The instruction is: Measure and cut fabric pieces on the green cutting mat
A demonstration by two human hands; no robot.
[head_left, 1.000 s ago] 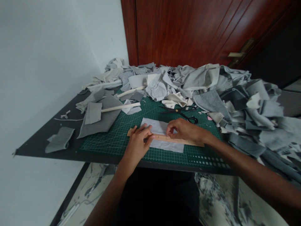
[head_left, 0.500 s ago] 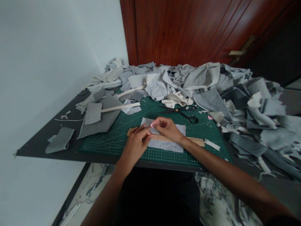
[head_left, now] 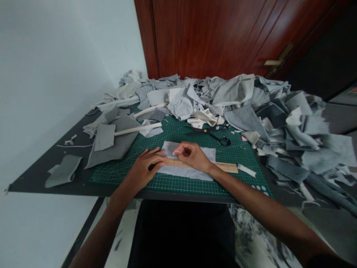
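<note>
A light grey piece of fabric (head_left: 189, 173) lies on the green cutting mat (head_left: 240, 150), with a wooden ruler (head_left: 227, 168) across it. My left hand (head_left: 143, 166) rests flat over the ruler's left end, fingers spread, covering that end. Between the thumb and fingers of my right hand (head_left: 193, 157) is a small pink tailor's chalk (head_left: 176, 152), held just above the ruler over the fabric. My right wrist crosses the ruler and hides part of it.
Black scissors (head_left: 206, 131) lie on the mat beyond the fabric. Heaped grey and cream scraps (head_left: 234, 91) line the back and right of the table. Grey pieces (head_left: 104, 137) lie at left, and a pale strip (head_left: 247, 170) sits by the ruler's right end.
My left hand has shifted left, away from my right hand, and its fingers have spread out along the ruler's end. My right hand still pinches the chalk. The view has shifted slightly.
</note>
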